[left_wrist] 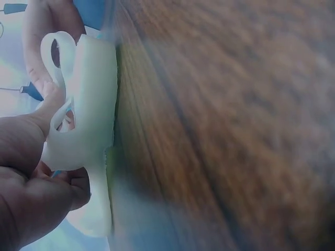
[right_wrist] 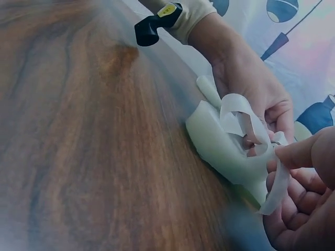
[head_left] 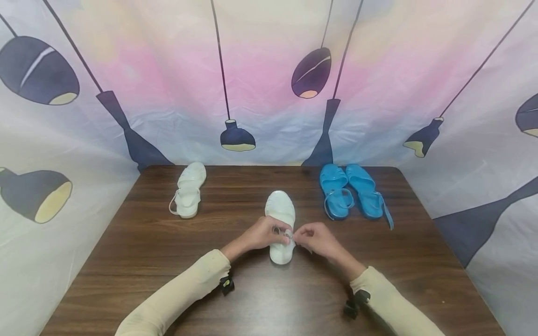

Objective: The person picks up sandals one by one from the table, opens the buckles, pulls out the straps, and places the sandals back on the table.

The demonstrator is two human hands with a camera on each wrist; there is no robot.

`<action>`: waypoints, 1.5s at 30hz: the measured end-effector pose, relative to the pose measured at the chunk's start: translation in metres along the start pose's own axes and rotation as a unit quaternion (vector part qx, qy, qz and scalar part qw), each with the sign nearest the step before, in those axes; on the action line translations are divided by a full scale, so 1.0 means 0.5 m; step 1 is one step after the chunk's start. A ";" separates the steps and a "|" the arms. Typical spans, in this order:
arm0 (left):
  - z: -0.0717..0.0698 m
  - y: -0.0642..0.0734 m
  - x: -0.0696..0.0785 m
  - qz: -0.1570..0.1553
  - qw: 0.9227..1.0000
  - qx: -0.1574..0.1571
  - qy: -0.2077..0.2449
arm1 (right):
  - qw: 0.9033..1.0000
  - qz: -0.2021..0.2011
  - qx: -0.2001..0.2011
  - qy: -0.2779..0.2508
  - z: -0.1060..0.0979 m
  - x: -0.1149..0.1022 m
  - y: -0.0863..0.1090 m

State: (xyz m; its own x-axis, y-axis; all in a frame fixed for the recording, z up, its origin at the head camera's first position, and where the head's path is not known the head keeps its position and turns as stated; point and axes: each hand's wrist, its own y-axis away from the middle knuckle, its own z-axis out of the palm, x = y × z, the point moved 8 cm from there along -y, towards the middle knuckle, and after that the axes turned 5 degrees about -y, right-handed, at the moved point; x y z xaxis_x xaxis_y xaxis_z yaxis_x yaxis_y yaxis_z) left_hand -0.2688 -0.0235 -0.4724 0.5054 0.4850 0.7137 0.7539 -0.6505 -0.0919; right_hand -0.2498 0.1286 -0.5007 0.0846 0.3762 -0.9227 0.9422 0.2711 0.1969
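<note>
A white sandal lies sole-down on the table, its toe pointing to the far side. My left hand grips its ankle strap from the left, thumb and fingers close around the small buckle. From the right, my right hand pinches the loose end of the strap between thumb and forefinger, and the strap's tip hangs below those fingers in the right wrist view. The left wrist view has the heel side of the sandal close up, with the strap looped above the footbed.
Another white sandal stands at the back left of the brown wooden table. A pair of blue sandals, the left one and the right one, stands at the back right. A lamp-patterned curtain hangs behind the table.
</note>
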 end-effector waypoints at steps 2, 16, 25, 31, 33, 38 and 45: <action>0.001 -0.001 -0.001 -0.003 1.000 0.000 0.002 | 1.000 -0.001 0.000 0.002 0.000 -0.003 0.000; 0.000 -0.001 -0.009 -0.013 1.000 0.003 0.014 | 1.000 0.006 -0.003 -0.003 0.002 0.006 0.009; 0.004 0.000 -0.011 -0.018 1.000 -0.003 0.021 | 1.000 0.009 -0.009 -0.024 0.010 0.014 0.001; 0.001 -0.002 -0.010 -0.019 1.000 0.001 0.010 | 1.000 0.021 -0.008 -0.010 0.003 0.019 0.005; -0.001 -0.003 -0.010 -0.021 1.000 0.004 0.010 | 1.000 0.019 -0.006 -0.010 0.001 0.018 0.006; -0.002 -0.003 -0.009 -0.027 1.000 0.008 0.011 | 1.000 0.007 -0.002 -0.008 0.003 0.008 0.006; 0.000 -0.001 -0.008 -0.021 1.000 0.004 0.017 | 1.000 -0.003 -0.005 -0.023 0.009 -0.001 -0.001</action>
State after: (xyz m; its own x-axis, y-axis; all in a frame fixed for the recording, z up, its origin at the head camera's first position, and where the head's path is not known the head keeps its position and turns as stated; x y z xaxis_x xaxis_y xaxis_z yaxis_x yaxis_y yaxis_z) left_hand -0.2714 -0.0251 -0.4752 0.4591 0.4908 0.7405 0.7773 -0.6256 -0.0672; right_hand -0.2487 0.1242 -0.5017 0.0946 0.3343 -0.9377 0.9394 0.2817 0.1952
